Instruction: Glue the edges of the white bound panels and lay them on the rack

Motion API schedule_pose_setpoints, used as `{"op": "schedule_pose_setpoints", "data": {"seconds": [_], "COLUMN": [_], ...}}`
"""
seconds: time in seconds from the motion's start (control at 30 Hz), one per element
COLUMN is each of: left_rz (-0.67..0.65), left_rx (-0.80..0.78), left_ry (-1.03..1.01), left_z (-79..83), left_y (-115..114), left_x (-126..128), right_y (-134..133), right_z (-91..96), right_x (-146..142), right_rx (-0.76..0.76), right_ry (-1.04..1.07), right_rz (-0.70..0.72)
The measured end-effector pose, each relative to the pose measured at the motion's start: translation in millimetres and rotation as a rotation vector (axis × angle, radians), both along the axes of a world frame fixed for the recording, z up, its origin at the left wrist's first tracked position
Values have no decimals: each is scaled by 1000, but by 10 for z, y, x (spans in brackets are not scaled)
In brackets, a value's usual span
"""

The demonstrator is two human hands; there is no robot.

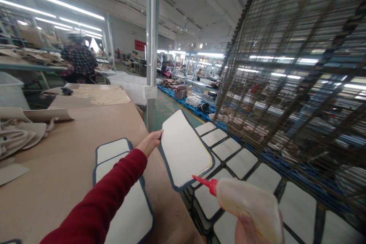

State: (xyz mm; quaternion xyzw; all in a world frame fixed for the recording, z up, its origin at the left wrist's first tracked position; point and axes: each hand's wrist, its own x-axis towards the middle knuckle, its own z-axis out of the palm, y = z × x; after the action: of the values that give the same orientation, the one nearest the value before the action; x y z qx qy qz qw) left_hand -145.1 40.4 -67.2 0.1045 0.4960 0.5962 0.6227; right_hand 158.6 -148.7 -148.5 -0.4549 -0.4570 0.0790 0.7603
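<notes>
My left hand (150, 142), in a red sleeve, pinches the left edge of a white panel with a dark blue border (184, 148) and holds it out past the table's right edge. My right hand (248, 230) grips a translucent squeeze bottle with a red nozzle (246, 203). The nozzle tip sits close to the panel's lower right corner, where a thin yellowish line runs along the border. Two similar panels (114, 156) lie stacked on the brown table (65, 160) under my left arm.
Several white panels (228, 148) lie in rows on a low rack to the right. A tall wire rack (291, 65) rises behind them. A steel post (152, 45) stands at the table's corner. Beige cut pieces (20, 133) lie at the left. A person (78, 61) works far back.
</notes>
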Motion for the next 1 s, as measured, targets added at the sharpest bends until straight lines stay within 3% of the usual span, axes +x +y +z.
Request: {"op": "schedule_pose_setpoints", "data": {"seconds": [0.23,0.33,0.43,0.5,0.67,0.8,1.0], "left_rz": [130,190,221,228,215,205,191], "left_rx": [26,44,59,64,70,67,57], "left_ry": [66,107,132,138,120,105,89], "left_z": [48,56,64,70,84,87,75], "left_y": [52,60,52,46,40,41,62], "left_x": [78,109,129,138,159,162,131], "right_y": [-17,16,84,132,212,234,200], "right_z": [127,417,756,886,797,682,675], "right_x": [-456,-445,-294,-160,91,112,-14], "right_rx": [-21,27,157,212,225,221,145], "right_ry": [254,283,244,160,21,70,243], "right_rz": [136,139,32,-58,-225,-213,-135]}}
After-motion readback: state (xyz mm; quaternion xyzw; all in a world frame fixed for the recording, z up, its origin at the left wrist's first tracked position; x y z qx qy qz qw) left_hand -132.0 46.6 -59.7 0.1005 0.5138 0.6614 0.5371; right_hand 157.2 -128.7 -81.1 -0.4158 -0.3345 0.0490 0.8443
